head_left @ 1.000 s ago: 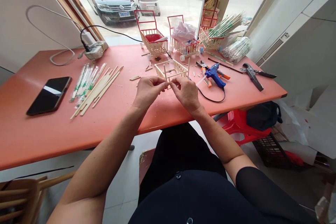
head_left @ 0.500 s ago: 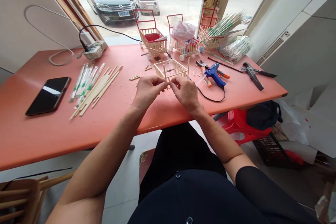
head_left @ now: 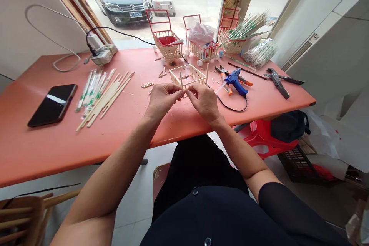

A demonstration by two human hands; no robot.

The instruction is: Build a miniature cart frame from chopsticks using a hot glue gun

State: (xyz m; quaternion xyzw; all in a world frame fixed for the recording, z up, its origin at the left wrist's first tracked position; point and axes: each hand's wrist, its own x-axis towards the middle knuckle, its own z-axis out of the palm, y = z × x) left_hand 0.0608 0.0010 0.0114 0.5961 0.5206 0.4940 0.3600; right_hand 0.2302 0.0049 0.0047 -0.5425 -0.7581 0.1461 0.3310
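A small basket frame of pale wooden sticks [head_left: 192, 73] stands on the orange table, with two upright sticks rising from its near side. My left hand [head_left: 163, 98] pinches the near-left upright at its lower part. From the other side, my right hand [head_left: 203, 100] closes thumb and fingers on the same corner. The fingertips of both hands almost meet there and partly hide the near side of the frame. Just right of my right hand lies a blue glue gun [head_left: 235, 80] with a glue stick in its back, beside orange-handled pliers [head_left: 226, 84].
Three little stick carts [head_left: 170, 44] with red handles stand at the back. Loose chopsticks [head_left: 105, 102], wrapped chopsticks [head_left: 93, 84] and a phone [head_left: 53, 105] lie left. Black-handled cutters [head_left: 278, 82] lie right. A power strip [head_left: 105, 54] with cables sits back left.
Both hands keep their hold on the frame's corner with hardly any movement. Outside the window, the green three-wheeler has moved left.
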